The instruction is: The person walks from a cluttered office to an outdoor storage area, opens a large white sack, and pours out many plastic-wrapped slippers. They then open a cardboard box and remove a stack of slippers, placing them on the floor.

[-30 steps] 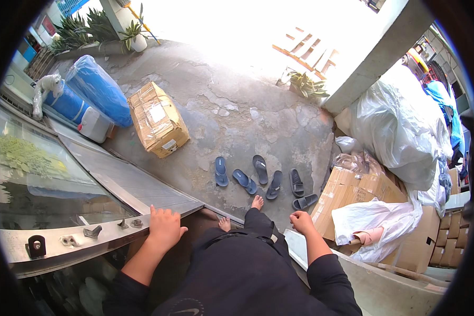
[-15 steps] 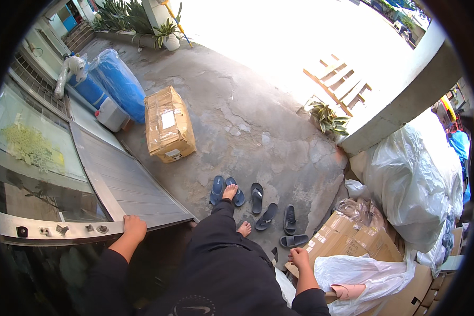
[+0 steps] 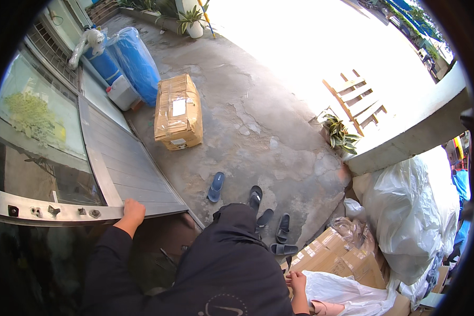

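Observation:
My left hand [image 3: 134, 211] is closed over the metal-framed edge of a glass door [image 3: 110, 190], on the side where its ribbed grey panel begins. My right hand [image 3: 297, 281] hangs low on the right with fingers curled, and nothing shows in it. It is close to a white plastic sheet [image 3: 332, 288] and a flattened cardboard box [image 3: 338, 255]. In front of my dark-clothed leg lie a blue slipper [image 3: 215, 187], a black flip-flop [image 3: 255, 197] and a pair of dark slides [image 3: 283, 227]. My feet are hidden.
A taped carton [image 3: 178, 111] stands on the cracked concrete ahead. Behind it are blue wrapped rolls [image 3: 136, 60] and a white jerrycan [image 3: 122, 94]. On the right are a plastic-wrapped bundle [image 3: 405, 210], a concrete pillar [image 3: 416, 121], a potted plant [image 3: 338, 134] and a wooden pallet [image 3: 355, 100].
My bare feet, visible before, are now out of sight, and one blue slipper is covered by my leg. My right hand has dropped lower. My left hand keeps its hold on the door.

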The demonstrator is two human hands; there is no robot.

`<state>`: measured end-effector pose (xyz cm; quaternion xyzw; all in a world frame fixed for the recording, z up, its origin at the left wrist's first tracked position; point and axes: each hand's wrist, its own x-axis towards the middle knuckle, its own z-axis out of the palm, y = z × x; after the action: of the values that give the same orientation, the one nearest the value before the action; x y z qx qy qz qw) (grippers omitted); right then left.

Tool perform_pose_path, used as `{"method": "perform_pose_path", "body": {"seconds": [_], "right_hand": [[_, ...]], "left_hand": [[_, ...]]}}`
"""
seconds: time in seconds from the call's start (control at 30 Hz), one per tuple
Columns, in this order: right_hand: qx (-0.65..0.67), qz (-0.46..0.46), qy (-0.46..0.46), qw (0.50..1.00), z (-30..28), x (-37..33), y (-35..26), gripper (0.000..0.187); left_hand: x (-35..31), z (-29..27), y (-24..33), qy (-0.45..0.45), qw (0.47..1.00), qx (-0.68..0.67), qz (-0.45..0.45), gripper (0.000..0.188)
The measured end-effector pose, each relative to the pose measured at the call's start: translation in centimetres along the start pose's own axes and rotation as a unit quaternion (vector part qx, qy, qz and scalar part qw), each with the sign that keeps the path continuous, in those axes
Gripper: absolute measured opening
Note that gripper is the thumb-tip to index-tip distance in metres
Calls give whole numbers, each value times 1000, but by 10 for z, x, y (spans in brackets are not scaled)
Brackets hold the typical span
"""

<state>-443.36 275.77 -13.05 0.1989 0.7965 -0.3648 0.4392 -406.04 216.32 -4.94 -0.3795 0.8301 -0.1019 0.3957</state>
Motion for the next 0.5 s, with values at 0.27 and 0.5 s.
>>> {"method": "perform_pose_path", "body": {"seconds": [0.27,0.5], "right_hand": [[-69,-35,-23,997,5,10,-28,24],[-124,-52,-60,989,3,27,-73,27]], "left_hand": [[-8,1,5,12,1000,5,-6,19],[-11,-5,9,-35,998,40,-25,20]]}}
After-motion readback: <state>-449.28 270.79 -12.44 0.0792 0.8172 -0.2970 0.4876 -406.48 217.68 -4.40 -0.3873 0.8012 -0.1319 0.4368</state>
